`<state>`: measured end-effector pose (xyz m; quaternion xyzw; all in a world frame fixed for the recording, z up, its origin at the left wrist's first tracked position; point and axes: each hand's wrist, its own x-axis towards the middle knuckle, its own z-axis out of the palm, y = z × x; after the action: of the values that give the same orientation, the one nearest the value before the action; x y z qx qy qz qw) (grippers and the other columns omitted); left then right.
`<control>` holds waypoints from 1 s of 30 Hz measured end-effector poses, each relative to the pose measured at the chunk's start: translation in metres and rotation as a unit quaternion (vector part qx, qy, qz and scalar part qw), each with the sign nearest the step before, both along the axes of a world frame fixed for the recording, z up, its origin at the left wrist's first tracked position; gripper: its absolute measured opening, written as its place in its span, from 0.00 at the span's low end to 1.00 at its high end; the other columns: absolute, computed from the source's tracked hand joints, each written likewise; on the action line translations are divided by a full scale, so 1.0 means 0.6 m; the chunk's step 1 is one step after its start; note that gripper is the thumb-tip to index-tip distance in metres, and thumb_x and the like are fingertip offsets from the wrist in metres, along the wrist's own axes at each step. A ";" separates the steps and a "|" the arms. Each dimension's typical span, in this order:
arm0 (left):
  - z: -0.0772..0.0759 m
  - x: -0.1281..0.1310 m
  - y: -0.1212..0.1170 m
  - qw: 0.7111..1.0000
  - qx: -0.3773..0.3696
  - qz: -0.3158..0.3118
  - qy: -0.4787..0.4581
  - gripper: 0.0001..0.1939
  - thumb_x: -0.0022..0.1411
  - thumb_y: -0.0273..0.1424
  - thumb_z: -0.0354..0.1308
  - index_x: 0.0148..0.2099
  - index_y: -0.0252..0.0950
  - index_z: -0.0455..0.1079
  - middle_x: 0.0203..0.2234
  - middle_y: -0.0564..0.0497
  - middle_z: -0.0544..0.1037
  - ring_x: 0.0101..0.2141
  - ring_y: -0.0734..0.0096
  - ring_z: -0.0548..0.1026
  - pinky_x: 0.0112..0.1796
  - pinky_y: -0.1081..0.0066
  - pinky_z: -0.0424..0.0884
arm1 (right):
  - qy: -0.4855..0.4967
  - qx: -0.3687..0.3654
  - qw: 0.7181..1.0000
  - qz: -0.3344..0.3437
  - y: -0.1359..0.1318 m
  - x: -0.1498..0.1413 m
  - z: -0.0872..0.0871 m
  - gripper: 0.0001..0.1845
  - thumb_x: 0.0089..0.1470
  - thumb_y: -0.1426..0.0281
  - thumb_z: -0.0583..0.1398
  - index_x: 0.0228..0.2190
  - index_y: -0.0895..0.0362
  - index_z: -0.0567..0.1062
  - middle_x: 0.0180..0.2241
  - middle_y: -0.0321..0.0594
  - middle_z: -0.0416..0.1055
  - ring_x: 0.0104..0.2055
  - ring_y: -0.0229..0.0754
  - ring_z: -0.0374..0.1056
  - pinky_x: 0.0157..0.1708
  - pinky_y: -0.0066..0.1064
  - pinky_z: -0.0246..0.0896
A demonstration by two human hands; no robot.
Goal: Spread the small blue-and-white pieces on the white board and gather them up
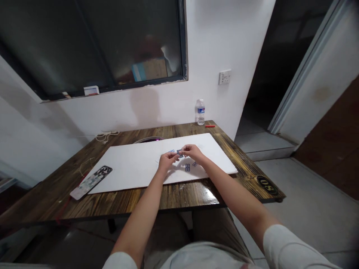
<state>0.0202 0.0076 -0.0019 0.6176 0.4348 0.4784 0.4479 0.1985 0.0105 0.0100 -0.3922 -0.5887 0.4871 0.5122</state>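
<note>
Between both hands, just above a white board [131, 164], is a small dark blue-grey rectangular piece [180, 152] with openings in it. My left hand [167, 160] pinches its left side, and my right hand [192, 151] grips the right side with thumb and fingers. On the board below my right hand lies a similar blue frame-like piece [187, 167], with another small piece [195, 164] beside it, partly hidden by the wrist. Behind my left hand rests one more blue piece [171, 151]. Fingers cover parts of the held piece.
A phone in a patterned case [92, 182] overlaps the board's left edge. At the back of the wooden table [179, 196] stand a water bottle [201, 113] and a red pen-like stick [210, 126]. A pale cable [106, 136] lies back left. A round "08" plate [266, 184] marks the right corner.
</note>
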 end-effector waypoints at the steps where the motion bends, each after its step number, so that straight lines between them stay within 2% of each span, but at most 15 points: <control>1: 0.001 0.000 -0.001 1.000 -0.001 -0.002 -0.003 0.22 0.41 0.46 0.72 0.32 0.33 0.79 0.23 0.46 0.80 0.26 0.66 0.76 0.29 0.70 0.69 | -0.001 0.001 1.000 -0.003 -0.001 0.000 0.001 0.26 0.31 0.51 0.71 0.22 0.58 0.72 0.17 0.30 0.66 0.21 0.33 0.59 0.25 0.27 0.54; 7: 0.005 0.005 -0.003 0.999 -0.006 0.037 -0.024 0.21 0.37 0.44 0.73 0.30 0.34 0.78 0.21 0.47 0.79 0.24 0.66 0.76 0.29 0.69 0.70 | -0.032 0.013 0.999 0.017 0.000 0.012 0.010 0.24 0.34 0.52 0.70 0.24 0.59 0.75 0.20 0.34 0.69 0.22 0.34 0.60 0.26 0.28 0.55; 9: 0.004 0.006 -0.001 0.997 -0.004 0.066 -0.038 0.21 0.36 0.44 0.73 0.29 0.34 0.77 0.20 0.48 0.79 0.23 0.68 0.75 0.29 0.69 0.70 | -0.051 0.017 0.999 -0.004 0.006 0.031 0.013 0.22 0.37 0.53 0.69 0.26 0.59 0.77 0.23 0.36 0.71 0.23 0.34 0.62 0.26 0.28 0.56; 11: 0.001 0.005 0.002 0.994 -0.007 0.095 -0.044 0.22 0.36 0.44 0.73 0.30 0.34 0.77 0.20 0.49 0.78 0.23 0.69 0.74 0.29 0.70 0.70 | -0.110 0.012 0.992 -0.060 0.014 0.055 0.014 0.19 0.40 0.56 0.68 0.27 0.60 0.78 0.24 0.38 0.73 0.25 0.36 0.63 0.27 0.28 0.57; 14: -0.005 0.001 0.006 0.991 -0.016 0.128 -0.045 0.21 0.37 0.44 0.73 0.31 0.34 0.77 0.21 0.49 0.79 0.23 0.69 0.75 0.28 0.71 0.69 | -0.256 -0.024 0.961 -0.103 0.022 0.092 0.012 0.13 0.41 0.64 0.69 0.29 0.60 0.80 0.25 0.38 0.74 0.27 0.38 0.66 0.29 0.28 0.58; 16: -0.007 -0.001 0.008 0.989 -0.022 0.140 -0.046 0.21 0.38 0.44 0.72 0.32 0.34 0.78 0.22 0.49 0.79 0.24 0.70 0.75 0.28 0.71 0.69 | -0.355 -0.048 0.930 -0.081 0.024 0.108 0.008 0.13 0.40 0.69 0.69 0.32 0.59 0.82 0.26 0.38 0.75 0.27 0.38 0.67 0.30 0.27 0.58; 19: -0.007 -0.003 0.008 0.988 -0.028 0.145 -0.052 0.21 0.38 0.43 0.72 0.32 0.34 0.78 0.23 0.49 0.80 0.24 0.70 0.76 0.28 0.72 0.69 | -0.458 -0.062 0.885 -0.052 0.023 0.115 0.003 0.16 0.40 0.71 0.70 0.36 0.57 0.82 0.26 0.37 0.75 0.28 0.37 0.68 0.30 0.26 0.58; 23: -0.006 -0.003 0.007 0.987 -0.033 0.148 -0.055 0.21 0.38 0.42 0.73 0.32 0.34 0.78 0.24 0.48 0.80 0.24 0.69 0.76 0.27 0.72 0.69 | -0.521 -0.056 0.851 -0.043 0.022 0.110 -0.004 0.19 0.41 0.70 0.71 0.39 0.55 0.81 0.29 0.36 0.76 0.30 0.38 0.69 0.30 0.25 0.57; 30: -0.011 -0.006 0.011 0.987 -0.027 0.153 -0.043 0.22 0.37 0.43 0.72 0.32 0.34 0.78 0.23 0.49 0.80 0.24 0.70 0.76 0.26 0.73 0.69 | -0.546 -0.038 0.836 -0.042 0.026 0.108 -0.011 0.20 0.41 0.70 0.71 0.40 0.55 0.80 0.35 0.39 0.77 0.34 0.39 0.70 0.32 0.26 0.59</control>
<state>0.0168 0.0142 -0.0084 0.5102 0.5174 0.5557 0.4039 0.2632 0.0260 0.0033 -0.6381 -0.7368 0.1934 0.1122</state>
